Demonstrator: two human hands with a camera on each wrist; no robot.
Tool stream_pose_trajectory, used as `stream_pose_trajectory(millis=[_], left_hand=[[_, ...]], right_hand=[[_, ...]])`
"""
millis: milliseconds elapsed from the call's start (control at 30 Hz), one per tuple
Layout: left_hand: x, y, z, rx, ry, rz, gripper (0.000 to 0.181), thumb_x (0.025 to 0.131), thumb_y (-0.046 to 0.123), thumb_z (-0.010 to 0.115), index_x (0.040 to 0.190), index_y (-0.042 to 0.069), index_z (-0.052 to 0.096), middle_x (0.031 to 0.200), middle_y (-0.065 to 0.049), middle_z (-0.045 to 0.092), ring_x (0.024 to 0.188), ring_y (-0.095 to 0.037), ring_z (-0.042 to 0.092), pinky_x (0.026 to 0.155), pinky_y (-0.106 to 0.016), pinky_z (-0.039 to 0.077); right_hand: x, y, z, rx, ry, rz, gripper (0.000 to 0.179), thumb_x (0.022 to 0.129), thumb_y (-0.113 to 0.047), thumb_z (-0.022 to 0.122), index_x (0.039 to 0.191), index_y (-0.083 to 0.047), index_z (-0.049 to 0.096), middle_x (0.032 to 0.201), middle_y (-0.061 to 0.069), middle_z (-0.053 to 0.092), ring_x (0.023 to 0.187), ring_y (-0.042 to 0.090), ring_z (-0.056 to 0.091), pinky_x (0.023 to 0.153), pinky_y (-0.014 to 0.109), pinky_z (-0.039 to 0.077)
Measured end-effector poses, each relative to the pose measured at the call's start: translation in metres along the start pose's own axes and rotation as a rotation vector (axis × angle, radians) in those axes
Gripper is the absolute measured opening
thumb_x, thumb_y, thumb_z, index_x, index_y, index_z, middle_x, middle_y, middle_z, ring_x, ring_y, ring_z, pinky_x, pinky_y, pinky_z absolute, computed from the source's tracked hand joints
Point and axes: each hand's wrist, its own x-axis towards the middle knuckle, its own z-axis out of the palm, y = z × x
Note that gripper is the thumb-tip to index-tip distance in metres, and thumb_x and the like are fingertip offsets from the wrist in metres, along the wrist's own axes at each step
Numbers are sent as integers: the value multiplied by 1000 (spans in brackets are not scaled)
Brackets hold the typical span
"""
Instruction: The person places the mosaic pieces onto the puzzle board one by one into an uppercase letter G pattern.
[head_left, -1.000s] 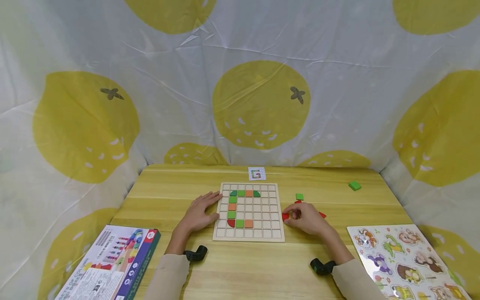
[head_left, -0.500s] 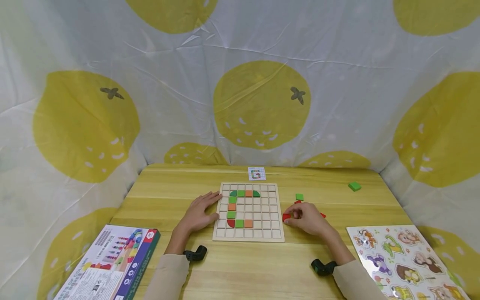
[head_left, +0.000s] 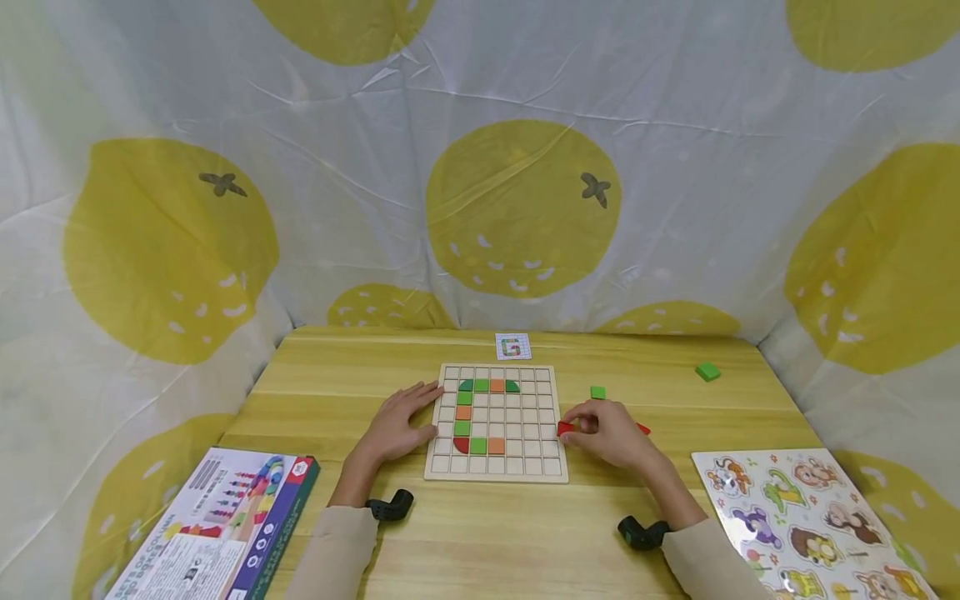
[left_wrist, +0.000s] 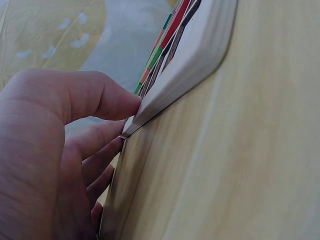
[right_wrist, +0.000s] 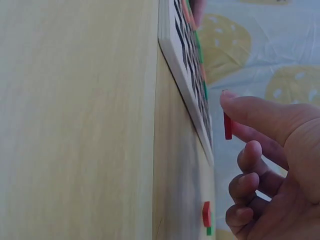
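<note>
A wooden grid board lies in the middle of the table, with green, orange and red tiles set in its squares in a C-like shape. My left hand rests along the board's left edge; in the left wrist view its thumb touches the rim and the fingers are fairly straight. Just above the board's right edge, my right hand pinches a red tile between thumb and forefinger, its other fingers curled. Right of the board lie a green tile and a red piece, the latter partly behind the hand.
A small pattern card lies behind the board. Green tiles sit at the far right. A printed box stands at the left front, an animal puzzle board at the right front. A lemon-print curtain surrounds the table.
My right hand has lifted slightly and moved left to the board's right edge, carrying the red tile. The left hand stays where it was.
</note>
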Motion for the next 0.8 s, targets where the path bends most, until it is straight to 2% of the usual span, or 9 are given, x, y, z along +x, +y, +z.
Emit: stream_pose_trajectory(millis=[433, 633, 800], left_hand=[[1, 0, 0, 9, -5, -4, 70, 89, 29, 62, 157, 17, 47, 165, -4, 41, 156, -34, 30, 128, -58, 19], [0, 0, 0, 7, -3, -2, 69, 89, 28, 62, 156, 17, 48, 165, -4, 41, 156, -34, 30, 128, -58, 20], [0, 0, 0, 8, -7, 1, 69, 90, 28, 62, 157, 17, 47, 165, -4, 41, 156, -34, 30, 127, -59, 20]], right_hand=[[7, -23, 20, 37, -56, -29, 16, 86, -21, 84, 102, -19, 79, 74, -4, 53, 70, 10, 48, 62, 21, 40], [12, -32, 36, 28, -72, -82, 17, 86, -24, 85, 100, -18, 79, 72, -5, 53, 66, 9, 47, 60, 20, 39], [16, -35, 49, 25, -101, -85, 13, 87, -26, 84, 98, -21, 79, 70, -5, 52, 67, 8, 47, 59, 19, 36]])
